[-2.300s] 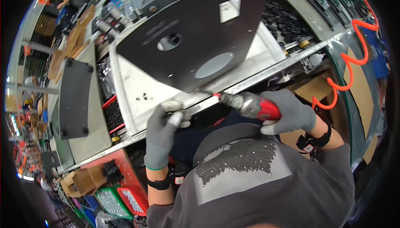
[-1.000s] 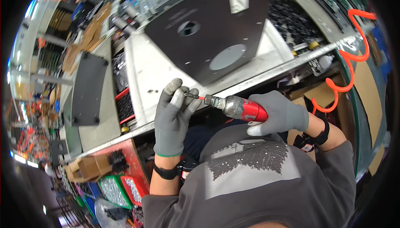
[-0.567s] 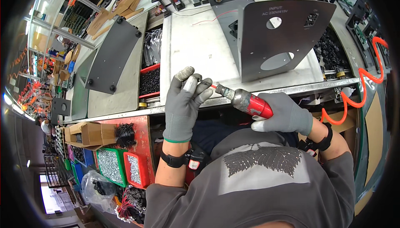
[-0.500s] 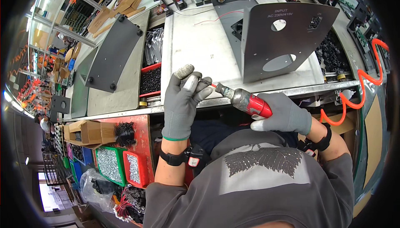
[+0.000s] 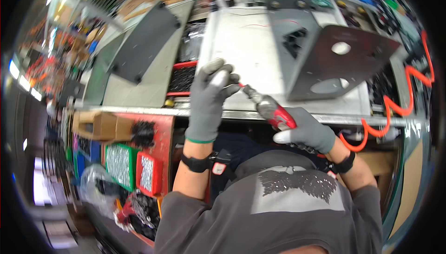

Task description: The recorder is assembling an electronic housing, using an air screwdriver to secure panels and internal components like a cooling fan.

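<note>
My right hand, in a grey glove, is closed round a red and silver air screwdriver. The driver tilts up and to the left, its bit ending at the fingertips of my left hand. Thumb and fingers of that gloved left hand are pinched together by the bit; whatever small piece they hold is too blurred to name. Both hands are above the front edge of the workbench. Right of them stands a bent dark metal chassis with round cutouts and an upright panel.
A dark flat panel with knobs at its corners lies on the left. Red bins of small black parts sit beside the white work surface. An orange coiled hose hangs at right. Lower left are green and red trays of metal pieces.
The view has shifted and blurred, with the bench now farther right and lower in it. Both hands have moved slightly away over the bench edge, and the driver tilts more steeply. Both grips look unchanged.
</note>
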A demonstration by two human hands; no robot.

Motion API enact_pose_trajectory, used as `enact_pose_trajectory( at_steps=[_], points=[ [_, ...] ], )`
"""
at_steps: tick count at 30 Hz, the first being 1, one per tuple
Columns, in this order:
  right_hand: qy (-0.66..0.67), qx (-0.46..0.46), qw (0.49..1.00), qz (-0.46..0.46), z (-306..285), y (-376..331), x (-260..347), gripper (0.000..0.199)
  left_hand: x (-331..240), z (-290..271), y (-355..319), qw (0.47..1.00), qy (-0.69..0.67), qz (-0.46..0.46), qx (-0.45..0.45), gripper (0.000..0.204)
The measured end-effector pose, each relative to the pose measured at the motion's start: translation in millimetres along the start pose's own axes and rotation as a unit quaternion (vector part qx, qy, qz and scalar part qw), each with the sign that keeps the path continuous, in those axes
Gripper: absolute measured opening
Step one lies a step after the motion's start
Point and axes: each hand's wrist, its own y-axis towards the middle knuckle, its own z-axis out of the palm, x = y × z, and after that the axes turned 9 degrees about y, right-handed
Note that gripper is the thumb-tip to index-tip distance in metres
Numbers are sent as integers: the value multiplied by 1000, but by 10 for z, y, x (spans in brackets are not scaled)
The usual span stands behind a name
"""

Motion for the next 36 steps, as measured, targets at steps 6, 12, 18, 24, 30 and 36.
enact_pose_trajectory(
  at_steps=[6,12,18,24,30,36],
  points=[
    [-35,-38,993,-110,138,40,-8,51,-470,-611,-241,926,338,113,-123,58],
    [-61,-51,991,-110,-35,-218,55,51,-1112,-2361,-660,637,751,-92,-143,89],
    [-97,-59,987,-111,-123,-347,38,55,-960,-2895,-562,618,709,-332,-76,115],
    [-139,-57,983,-107,-224,-467,10,59,-822,-3093,-521,642,680,-346,-71,118],
    [-142,-52,984,-94,-279,-514,-44,59,-787,-3180,-569,687,666,-277,-83,113],
    [-161,-54,979,-111,-291,-536,-35,60,-969,-2279,-572,670,730,9,-132,99]
  ],
)
